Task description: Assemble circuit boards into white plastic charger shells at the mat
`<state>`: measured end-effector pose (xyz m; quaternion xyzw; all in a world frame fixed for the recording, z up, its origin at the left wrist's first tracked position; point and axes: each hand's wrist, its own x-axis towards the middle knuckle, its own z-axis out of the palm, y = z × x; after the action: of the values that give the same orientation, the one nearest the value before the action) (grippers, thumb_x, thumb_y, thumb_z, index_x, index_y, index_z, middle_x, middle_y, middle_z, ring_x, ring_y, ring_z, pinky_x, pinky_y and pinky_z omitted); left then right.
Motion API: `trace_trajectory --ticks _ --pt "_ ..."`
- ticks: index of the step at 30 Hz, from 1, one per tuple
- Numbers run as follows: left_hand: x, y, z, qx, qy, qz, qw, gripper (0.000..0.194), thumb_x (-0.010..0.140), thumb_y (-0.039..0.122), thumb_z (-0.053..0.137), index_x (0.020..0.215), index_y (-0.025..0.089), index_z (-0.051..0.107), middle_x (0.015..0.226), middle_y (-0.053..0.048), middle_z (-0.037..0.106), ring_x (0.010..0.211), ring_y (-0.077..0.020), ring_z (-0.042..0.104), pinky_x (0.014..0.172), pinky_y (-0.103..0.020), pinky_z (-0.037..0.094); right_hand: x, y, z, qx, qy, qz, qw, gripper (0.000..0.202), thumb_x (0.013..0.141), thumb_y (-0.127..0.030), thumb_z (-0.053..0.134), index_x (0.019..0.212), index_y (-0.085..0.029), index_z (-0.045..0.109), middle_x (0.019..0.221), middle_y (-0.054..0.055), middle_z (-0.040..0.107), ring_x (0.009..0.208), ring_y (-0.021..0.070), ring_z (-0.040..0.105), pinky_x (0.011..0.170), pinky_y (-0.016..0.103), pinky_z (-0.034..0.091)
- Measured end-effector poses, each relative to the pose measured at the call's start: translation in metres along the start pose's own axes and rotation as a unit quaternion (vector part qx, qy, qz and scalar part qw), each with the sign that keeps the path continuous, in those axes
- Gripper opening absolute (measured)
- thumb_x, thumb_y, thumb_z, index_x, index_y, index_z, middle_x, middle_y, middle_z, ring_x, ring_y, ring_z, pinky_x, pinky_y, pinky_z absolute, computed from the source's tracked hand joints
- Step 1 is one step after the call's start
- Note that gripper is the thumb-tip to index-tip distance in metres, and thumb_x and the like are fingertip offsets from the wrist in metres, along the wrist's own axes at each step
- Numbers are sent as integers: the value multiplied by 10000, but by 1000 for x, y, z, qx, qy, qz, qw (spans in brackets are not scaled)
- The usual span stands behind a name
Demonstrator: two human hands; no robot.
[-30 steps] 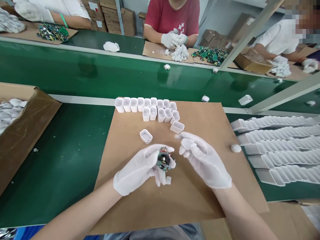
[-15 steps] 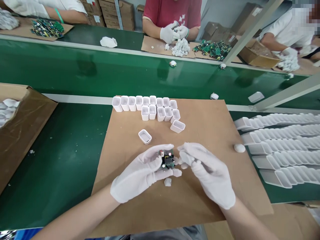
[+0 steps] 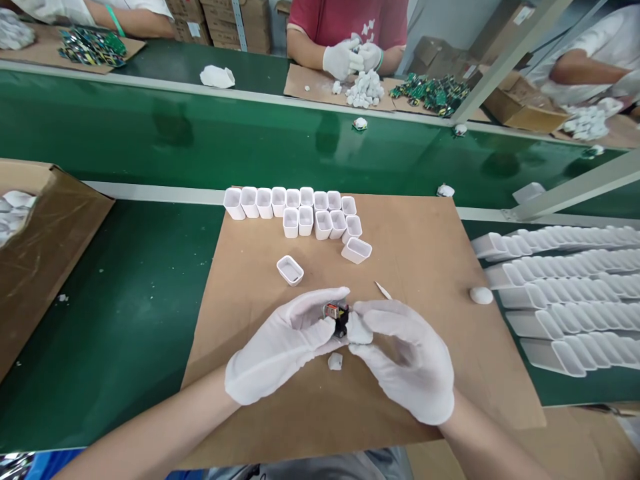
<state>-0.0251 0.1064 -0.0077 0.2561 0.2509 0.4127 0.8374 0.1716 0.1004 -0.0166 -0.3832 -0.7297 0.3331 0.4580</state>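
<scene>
holding electronic part (image 3: 341,321) within left grip (image 3: 283,343), right grip (image 3: 413,363) pinching white lump (image 3: 359,331) at its right side

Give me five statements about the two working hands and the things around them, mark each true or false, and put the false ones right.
1. The left hand holds a small electronic part. True.
2. The right hand is bare. False: the right hand wears a white glove.
3. The right hand's fingers grip a small white piece close to the electronic part. True.
4. The cardboard box at the far left is shut. False: the cardboard box is open, with white items showing inside.
5. A round white lump lies near the right edge of the cardboard sheet. True.
</scene>
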Motion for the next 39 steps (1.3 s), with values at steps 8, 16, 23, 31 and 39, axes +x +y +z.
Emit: trace_trajectory --ticks 8,16,23,31,39 --pt "1 -5 -4 76 25 19 997 315 827 230 747 1130 312 714 972 -33 682 746 -121 630 717 -273 556 14 -12 -2 -55 -32 -73 995 474 850 -32 669 1200 -336 573 762 5 684 800 215 679 658 338 544" --pt "-3 0 2 113 79 19 990 369 722 130 813 1041 309 764 872 -19 683 641 -111 613 633 -250 519 23 -13 3 -31 -20 -145 989 324 934 -76 583 1226 -217 586 671 7 633 656 192 635 561 324 512" --pt "1 -4 -6 76 68 25 994 376 744 195 819 1097 297 740 935 -19 682 733 -130 659 707 -248 549 10 -5 6 30 -13 -61 998 424 888 -65 637 1256 -275 624 1021 85 668 835 223 679 686 392 613" --pt "4 -7 -9 3 4 -10 1000 370 852 379 705 1184 225 651 955 -71 664 793 -241 706 763 -404 575 23 -15 4 145 0 37 989 378 858 -41 678 1107 -322 724 941 21 688 799 169 697 651 293 635" --pt "3 -8 -7 -2 21 -14 1000 320 816 339 752 1084 183 674 968 -86 678 817 -219 694 698 -303 570 19 -15 4 148 8 66 987 443 702 -8 803 1047 -276 731 930 20 666 762 166 670 657 328 625"
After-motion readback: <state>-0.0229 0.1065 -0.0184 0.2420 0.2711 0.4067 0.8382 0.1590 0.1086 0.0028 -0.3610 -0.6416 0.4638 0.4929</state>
